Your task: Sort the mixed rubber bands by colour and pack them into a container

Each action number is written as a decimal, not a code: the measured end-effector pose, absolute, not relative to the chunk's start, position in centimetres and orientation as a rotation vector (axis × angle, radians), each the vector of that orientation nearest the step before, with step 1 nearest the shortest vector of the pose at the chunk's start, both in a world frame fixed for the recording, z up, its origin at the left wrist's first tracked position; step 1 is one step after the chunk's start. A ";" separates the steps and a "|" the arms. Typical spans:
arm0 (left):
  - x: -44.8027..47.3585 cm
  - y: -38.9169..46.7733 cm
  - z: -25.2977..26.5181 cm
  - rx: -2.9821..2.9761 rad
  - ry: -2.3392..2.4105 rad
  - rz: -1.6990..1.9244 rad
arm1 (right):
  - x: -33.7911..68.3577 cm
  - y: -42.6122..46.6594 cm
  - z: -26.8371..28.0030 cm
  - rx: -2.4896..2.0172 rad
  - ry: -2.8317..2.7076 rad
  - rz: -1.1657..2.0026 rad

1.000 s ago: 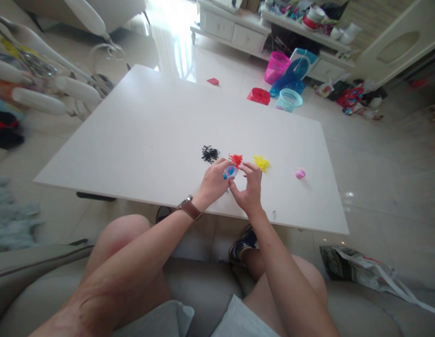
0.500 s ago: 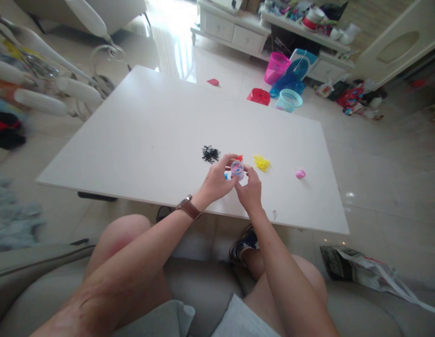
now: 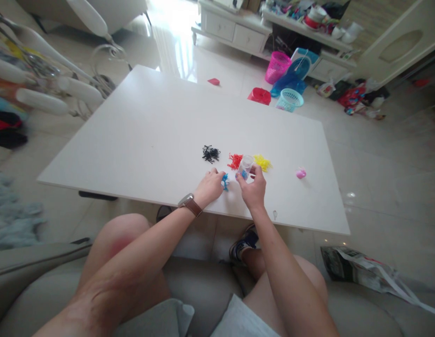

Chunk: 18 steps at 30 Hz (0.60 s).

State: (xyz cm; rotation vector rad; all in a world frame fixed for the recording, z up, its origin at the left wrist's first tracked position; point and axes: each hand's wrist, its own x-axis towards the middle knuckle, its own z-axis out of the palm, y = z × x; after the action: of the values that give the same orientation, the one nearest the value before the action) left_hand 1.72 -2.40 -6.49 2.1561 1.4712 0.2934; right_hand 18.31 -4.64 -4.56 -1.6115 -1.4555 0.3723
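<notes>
My right hand is closed around a small clear jar, which is tilted and has a few blue and pink bits near its bottom. At the near side of the red pile, my left hand has its fingers bent together at a small heap of blue rubber bands. Its fingertips are partly hidden, but they look pinched on the blue bands. Red rubber bands lie just left of the jar. Yellow rubber bands are behind and right of it, and black rubber bands lie farther left.
A white table spans the view. On its right lie a small pink bundle and, near the front edge, a small clear piece. Baskets and a red container stand on the floor beyond.
My left hand has left the jar and moved down and left to the blue bands. My right hand has shifted the jar slightly right, uncovering the red pile.
</notes>
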 end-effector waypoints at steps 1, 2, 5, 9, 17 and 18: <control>1.9 -2.4 -6.7 2.144 1.486 0.307 | 18.3 -4.7 -4.6 -1.610 -1.463 0.369; 2.1 -2.4 -6.9 2.132 1.502 0.315 | 18.3 -4.7 -4.6 -1.610 -1.469 0.366; 2.3 -2.2 -7.4 2.111 1.542 0.325 | 18.5 -4.8 -4.7 -1.614 -1.479 0.366; 2.2 -1.9 -7.9 2.120 1.567 0.328 | 18.6 -4.9 -4.5 -1.617 -1.465 0.377; 1.5 -0.8 -7.8 2.171 1.563 0.308 | 18.8 -4.8 -4.4 -1.632 -1.460 0.414; 1.3 -0.6 -7.4 2.165 1.562 0.328 | 18.9 -4.8 -4.4 -1.646 -1.466 0.421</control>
State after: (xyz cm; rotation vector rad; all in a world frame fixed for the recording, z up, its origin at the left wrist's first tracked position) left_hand 1.32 -0.60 -7.45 2.1646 1.5625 0.3277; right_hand 18.87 -4.81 -4.36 -1.6457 -1.4658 0.4208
